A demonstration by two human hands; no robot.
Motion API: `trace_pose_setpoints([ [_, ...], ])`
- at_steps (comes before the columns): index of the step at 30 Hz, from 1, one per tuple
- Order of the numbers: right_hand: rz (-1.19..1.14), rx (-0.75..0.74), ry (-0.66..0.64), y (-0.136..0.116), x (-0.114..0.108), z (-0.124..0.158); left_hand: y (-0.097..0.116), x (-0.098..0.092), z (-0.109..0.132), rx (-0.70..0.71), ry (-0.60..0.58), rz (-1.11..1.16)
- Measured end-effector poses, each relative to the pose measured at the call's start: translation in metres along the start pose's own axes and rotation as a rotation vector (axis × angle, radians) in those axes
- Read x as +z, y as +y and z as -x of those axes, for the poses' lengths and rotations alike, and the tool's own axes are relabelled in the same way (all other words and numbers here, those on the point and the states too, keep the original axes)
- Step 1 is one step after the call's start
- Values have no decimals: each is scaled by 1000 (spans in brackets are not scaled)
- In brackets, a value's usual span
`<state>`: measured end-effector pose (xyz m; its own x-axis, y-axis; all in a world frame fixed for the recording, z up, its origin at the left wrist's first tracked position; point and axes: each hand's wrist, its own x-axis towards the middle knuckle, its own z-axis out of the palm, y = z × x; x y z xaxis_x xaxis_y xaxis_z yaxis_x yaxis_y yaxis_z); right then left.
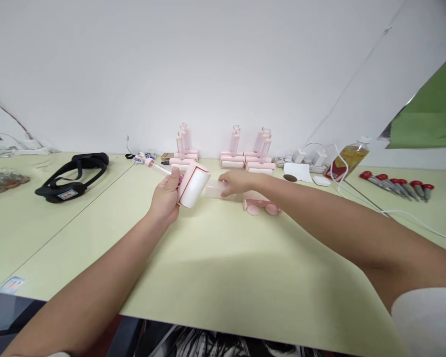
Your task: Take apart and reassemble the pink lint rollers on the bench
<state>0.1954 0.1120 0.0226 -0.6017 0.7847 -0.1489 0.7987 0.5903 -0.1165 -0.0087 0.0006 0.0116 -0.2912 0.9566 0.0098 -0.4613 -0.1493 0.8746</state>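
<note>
Pink-and-white roller (195,186), centre of frame: left hand (165,199) clamped on it beside the handle (159,167); slack grip might let it twist. Translucent cover (213,189), just right: right hand's (239,182) fingers clamped on it; light pinch could slip.

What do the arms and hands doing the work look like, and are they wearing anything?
They are a person's. The left hand and right hand are bare, with no gloves, watch or bracelet visible. A plain white sleeve shows on the right arm, leaving the forearm uncovered; only a sliver of pale cloth shows on the left.
</note>
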Motion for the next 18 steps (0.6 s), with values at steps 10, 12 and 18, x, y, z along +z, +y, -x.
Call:
trace_pose_setpoints([
  [10, -1178, -205, 339, -58, 27, 82, -18, 23, 38, -90, -207, 38],
  [12, -1486, -51, 395, -74, 36, 103, -25, 27, 51, -119, -346, -33],
  [18, -1660, 314, 438, -66, 52, 156, -29, 8, 38, 18, -729, -604],
])
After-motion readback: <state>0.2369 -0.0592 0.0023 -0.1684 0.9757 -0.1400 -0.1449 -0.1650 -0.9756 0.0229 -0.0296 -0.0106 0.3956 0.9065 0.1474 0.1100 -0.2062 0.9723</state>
